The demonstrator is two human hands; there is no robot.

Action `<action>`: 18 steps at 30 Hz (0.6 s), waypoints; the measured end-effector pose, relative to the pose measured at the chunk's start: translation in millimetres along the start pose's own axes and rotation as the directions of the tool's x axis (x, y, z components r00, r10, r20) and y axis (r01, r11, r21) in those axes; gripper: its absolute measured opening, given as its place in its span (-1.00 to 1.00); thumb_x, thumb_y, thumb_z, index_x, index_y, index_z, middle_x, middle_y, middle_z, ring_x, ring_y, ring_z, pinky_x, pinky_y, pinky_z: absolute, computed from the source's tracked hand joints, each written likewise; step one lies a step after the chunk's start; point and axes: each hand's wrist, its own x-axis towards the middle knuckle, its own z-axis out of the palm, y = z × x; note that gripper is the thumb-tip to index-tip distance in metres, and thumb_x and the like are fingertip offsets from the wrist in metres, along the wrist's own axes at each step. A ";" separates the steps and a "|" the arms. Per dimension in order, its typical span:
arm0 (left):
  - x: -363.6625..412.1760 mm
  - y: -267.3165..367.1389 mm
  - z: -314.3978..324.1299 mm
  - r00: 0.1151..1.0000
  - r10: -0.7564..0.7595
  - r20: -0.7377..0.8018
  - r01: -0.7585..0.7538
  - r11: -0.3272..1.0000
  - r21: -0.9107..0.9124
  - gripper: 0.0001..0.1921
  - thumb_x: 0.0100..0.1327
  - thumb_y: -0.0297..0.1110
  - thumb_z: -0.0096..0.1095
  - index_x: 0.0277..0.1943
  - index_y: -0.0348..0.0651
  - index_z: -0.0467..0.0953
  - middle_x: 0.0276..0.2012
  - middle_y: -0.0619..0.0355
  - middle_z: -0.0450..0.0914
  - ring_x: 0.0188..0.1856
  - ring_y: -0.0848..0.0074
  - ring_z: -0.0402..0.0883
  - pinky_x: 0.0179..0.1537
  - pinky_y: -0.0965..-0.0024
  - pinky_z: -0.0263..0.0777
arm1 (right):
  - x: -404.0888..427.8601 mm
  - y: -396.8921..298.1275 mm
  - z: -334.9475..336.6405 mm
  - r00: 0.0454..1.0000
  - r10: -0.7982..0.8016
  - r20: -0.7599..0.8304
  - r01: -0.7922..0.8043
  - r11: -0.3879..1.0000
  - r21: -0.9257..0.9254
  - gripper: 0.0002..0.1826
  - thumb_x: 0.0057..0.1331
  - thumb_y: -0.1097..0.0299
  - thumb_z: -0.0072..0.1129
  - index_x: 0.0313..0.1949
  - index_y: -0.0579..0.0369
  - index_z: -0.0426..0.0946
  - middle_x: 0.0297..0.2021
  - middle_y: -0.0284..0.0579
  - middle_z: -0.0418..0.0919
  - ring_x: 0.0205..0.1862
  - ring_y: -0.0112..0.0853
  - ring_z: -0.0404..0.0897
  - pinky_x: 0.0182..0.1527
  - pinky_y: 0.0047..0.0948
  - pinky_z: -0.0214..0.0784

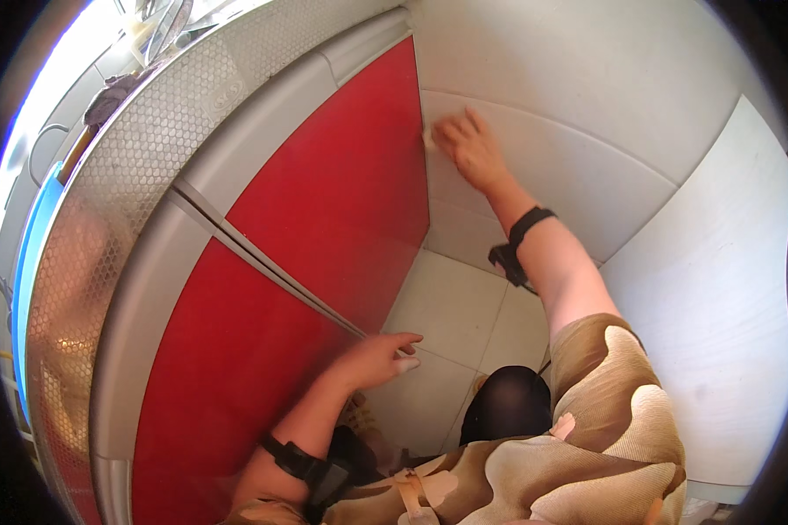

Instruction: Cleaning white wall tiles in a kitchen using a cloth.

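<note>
My right hand (465,146) is raised in front of the white tiled wall (565,151), close to the far edge of a red cabinet door (361,157). Its fingers are apart and slightly blurred, with nothing visible in them; whether they touch the wall or door edge I cannot tell. Low beside the doors, my left hand (384,359) hangs with loosely curled fingers and holds nothing that I can see. Something whitish covers one fingertip. Another red cabinet door (217,374) adjoins the first along a metal-coloured seam. Black straps with small devices circle both forearms.
A countertop with a patterned metallic edge (171,125) curves above the doors. On it lie a dark cloth (108,102) and a blue item (36,230). Pale floor tiles (443,308) are below, near my dark-clothed knee (509,407). A whitish panel (716,315) stands at the right.
</note>
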 end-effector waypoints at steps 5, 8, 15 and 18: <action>-2.3 0.0 -0.6 1.000 -0.002 -0.006 0.002 1.000 -0.001 -0.49 0.27 -0.22 0.13 0.25 -0.14 0.30 0.02 -0.06 0.55 0.03 0.24 0.55 0.05 0.25 0.40 | -34.1 -11.4 9.0 0.997 -0.001 0.076 -0.006 0.996 0.092 -0.69 0.19 0.35 -0.04 -0.09 -0.01 0.57 0.07 -0.34 0.44 0.14 -0.38 0.36 0.36 -0.14 -0.07; 1.1 -0.6 -0.2 1.000 -0.001 -0.005 0.001 1.000 0.001 -0.50 0.27 -0.22 0.14 0.25 -0.15 0.31 0.02 -0.06 0.55 0.03 0.24 0.56 0.05 0.26 0.40 | -3.6 7.3 -9.0 0.998 0.065 -0.026 -0.063 0.995 0.073 -0.70 0.19 0.36 -0.03 -0.09 -0.06 0.57 0.07 -0.35 0.44 0.12 -0.39 0.36 0.34 -0.14 -0.05; 5.7 0.4 2.2 0.998 -0.061 -0.002 0.061 0.997 -0.047 -0.50 0.26 -0.24 0.15 0.24 -0.16 0.32 0.02 -0.05 0.55 0.01 0.26 0.57 0.02 0.27 0.42 | 39.1 11.3 -12.6 0.986 0.092 -0.142 -0.092 0.996 0.007 -0.71 0.15 0.37 -0.01 -0.14 -0.10 0.57 -0.04 -0.35 0.48 0.09 -0.40 0.38 0.30 -0.15 0.00; 6.0 -2.3 2.8 0.998 -0.057 0.011 0.057 0.998 0.002 -0.50 0.26 -0.24 0.16 0.24 -0.16 0.32 0.01 -0.04 0.56 0.01 0.26 0.57 0.02 0.28 0.41 | -6.7 -5.4 9.2 1.000 0.017 -0.022 -0.016 0.998 0.058 -0.71 0.14 0.35 -0.01 -0.15 -0.07 0.58 -0.06 -0.33 0.48 0.10 -0.40 0.38 0.35 -0.14 -0.05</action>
